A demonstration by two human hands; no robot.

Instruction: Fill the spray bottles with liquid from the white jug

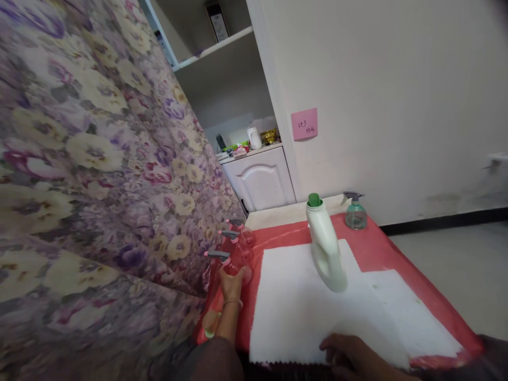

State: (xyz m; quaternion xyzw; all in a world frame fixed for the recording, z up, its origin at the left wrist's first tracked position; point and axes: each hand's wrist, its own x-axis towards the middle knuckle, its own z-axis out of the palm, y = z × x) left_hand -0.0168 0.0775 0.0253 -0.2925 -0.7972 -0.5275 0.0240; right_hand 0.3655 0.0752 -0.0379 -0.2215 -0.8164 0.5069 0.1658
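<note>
My left hand (pixel 231 280) is wrapped round the nearest pink spray bottle (pixel 227 261), which has a grey trigger head. Behind it, close together, stand a second pink spray bottle (pixel 238 246) and a third (pixel 246 233). My right hand (pixel 347 352) is low over the front of the white cloth (pixel 293 307), fingers loosely apart, with nothing seen in it. A large pale green jug (pixel 326 246) with a green spout in its open neck stands on the cloth. At the far right corner is a clear green spray bottle (pixel 356 216).
Red sheeting (pixel 413 275) covers the table. Small round items (pixel 210 321) lie beside my left forearm. A floral curtain (pixel 119 159) hangs close on the left. Behind are a white cabinet (pixel 260 182) with shelves and a wall with a pink note (pixel 305 124).
</note>
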